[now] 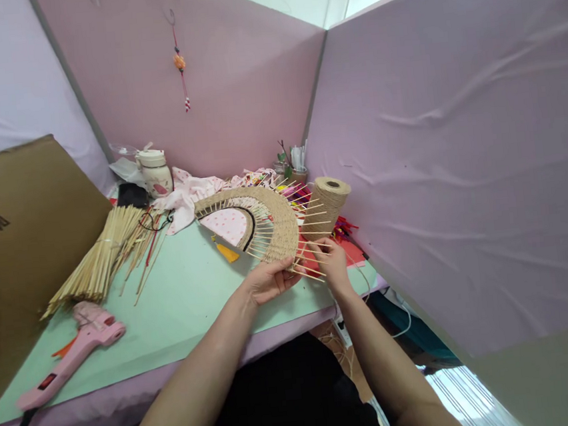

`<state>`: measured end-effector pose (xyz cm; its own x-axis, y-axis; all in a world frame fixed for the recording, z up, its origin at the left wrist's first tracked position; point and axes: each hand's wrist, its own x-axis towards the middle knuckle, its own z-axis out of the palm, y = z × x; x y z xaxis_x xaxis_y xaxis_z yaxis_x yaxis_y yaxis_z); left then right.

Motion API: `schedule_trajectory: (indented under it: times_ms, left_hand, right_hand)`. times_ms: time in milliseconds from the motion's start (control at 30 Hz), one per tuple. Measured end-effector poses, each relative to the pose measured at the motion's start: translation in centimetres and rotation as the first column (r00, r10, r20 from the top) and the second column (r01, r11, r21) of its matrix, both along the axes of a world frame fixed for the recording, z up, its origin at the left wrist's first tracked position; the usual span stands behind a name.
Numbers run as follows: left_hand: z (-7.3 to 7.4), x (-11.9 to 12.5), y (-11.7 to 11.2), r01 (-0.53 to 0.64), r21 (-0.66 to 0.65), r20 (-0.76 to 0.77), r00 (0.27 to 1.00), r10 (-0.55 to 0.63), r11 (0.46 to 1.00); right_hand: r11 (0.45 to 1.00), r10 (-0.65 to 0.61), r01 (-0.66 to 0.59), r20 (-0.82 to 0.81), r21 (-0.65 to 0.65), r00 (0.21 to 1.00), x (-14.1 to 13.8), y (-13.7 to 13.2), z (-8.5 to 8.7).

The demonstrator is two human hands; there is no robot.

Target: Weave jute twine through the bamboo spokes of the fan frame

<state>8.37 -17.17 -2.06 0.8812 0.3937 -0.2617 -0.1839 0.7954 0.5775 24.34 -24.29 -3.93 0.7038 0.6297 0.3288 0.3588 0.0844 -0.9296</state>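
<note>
From the head view, we look down on a pale green table [190, 285]; above its near right part is the fan-shaped piece [283, 220], a curved band of woven twine on thin sticks that stick out beyond its outer edge; polka-dot cloth [225, 224] fills its inner curve, and a yellow tassel [227, 252] shows just below; our left hand [273, 279] grasps the band's near end, thumb on top and fingers underneath; our right hand [333, 262] is at the bare stick tips with fingers bent, though we cannot tell whether it pinches a stick, the twine or neither; a spool of twine [328, 202] stands just beyond it, and a loose strand [366, 273] hangs to the right of that hand; we judge the step in hand to be weaving twine between the sticks, row on row; the next move seems to call for a steady left grasp while the right fingers guide a taut strand over and under neighbouring sticks, without bending them
</note>
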Motion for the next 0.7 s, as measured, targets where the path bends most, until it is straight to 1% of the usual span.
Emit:
schedule_trajectory:
  times_ms: [67, 133, 200, 233, 267, 333, 400, 467, 567, 700]
  left_hand:
    - [0.0, 0.1, -0.2, -0.01, -0.001, -0.013, 1.0, 0.01, 1.0]
    - [0.1, 0.3, -0.3, -0.016, -0.014, -0.009, 1.0, 0.016, 1.0]
    - [0.2, 0.4, -0.3, -0.025, -0.049, 0.006, 1.0, 0.025, 0.998]
    - [0.3, 0.4, -0.3, -0.03, -0.071, 0.016, 0.999, 0.031, 0.997]
    - [0.3, 0.5, -0.3, -0.034, -0.092, 0.024, 0.999, 0.036, 0.995]
    - [0.2, 0.5, -0.2, -0.034, -0.117, 0.023, 0.999, 0.037, 0.993]
    - [0.0, 0.6, -0.2, -0.033, -0.117, 0.0, 0.999, 0.034, 0.993]
    - [-0.2, 0.7, -0.3, -0.048, -0.098, -0.026, 0.999, 0.046, 0.994]
    - [-0.5, 0.7, -0.4, -0.074, -0.08, -0.017, 0.997, 0.073, 0.994]
    - [-0.3, 0.8, -0.5, -0.129, -0.081, 0.042, 0.99, 0.133, 0.988]
  right_hand:
    - [1.0, -0.016, 0.017, -0.033, 0.021, 0.999, -0.5, 1.9, -0.4]
    - [0.999, -0.004, 0.009, -0.116, 0.043, 0.993, -1.3, 3.4, -0.6]
    - [0.998, 0.034, -0.022, -0.207, 0.062, 0.978, -2.0, 4.1, -0.8]
    - [0.997, 0.051, -0.036, -0.224, 0.067, 0.973, -2.2, 4.2, -0.8]
    - [0.997, 0.058, -0.045, -0.216, 0.067, 0.975, -2.2, 4.2, -0.8]
    - [0.998, 0.042, -0.033, -0.14, 0.061, 0.989, -2.0, 3.9, -0.8]
    - [0.998, 0.017, -0.013, -0.059, 0.059, 0.998, -1.4, 3.4, -0.8]
    - [0.999, -0.005, 0.006, -0.022, 0.053, 1.0, -0.8, 3.1, -0.9]
    - [0.999, -0.027, 0.028, -0.021, 0.029, 0.999, -0.4, 2.7, -1.1]
    - [1.0, -0.018, 0.019, -0.056, 0.023, 0.998, -0.5, 2.5, -1.2]
